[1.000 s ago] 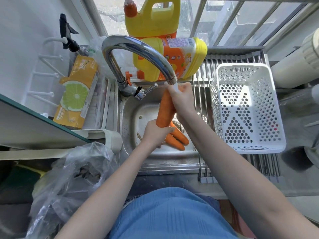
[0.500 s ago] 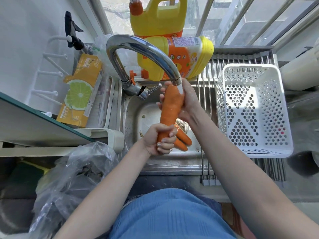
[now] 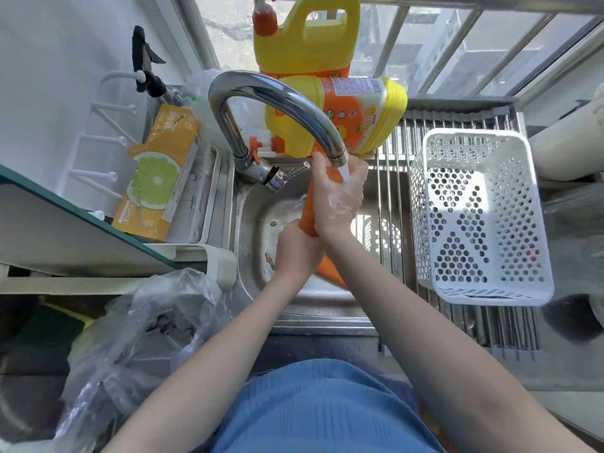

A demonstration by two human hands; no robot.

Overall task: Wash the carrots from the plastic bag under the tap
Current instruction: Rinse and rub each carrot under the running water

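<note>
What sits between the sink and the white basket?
Head view: only bare steel bars of the drying rack separate the sink from the white basket.

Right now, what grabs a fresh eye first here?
Centre: both hands grip one carrot under the running tap, right hand on its upper part, left hand lower, above the sink. Yellow detergent jugs stand behind; a white perforated basket sits right.

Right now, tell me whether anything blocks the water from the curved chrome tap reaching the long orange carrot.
Partly: the right hand is wrapped round the long orange carrot directly under the chrome tap, so the stream strikes the hand too. The left hand grips the carrot's lower end.
</note>
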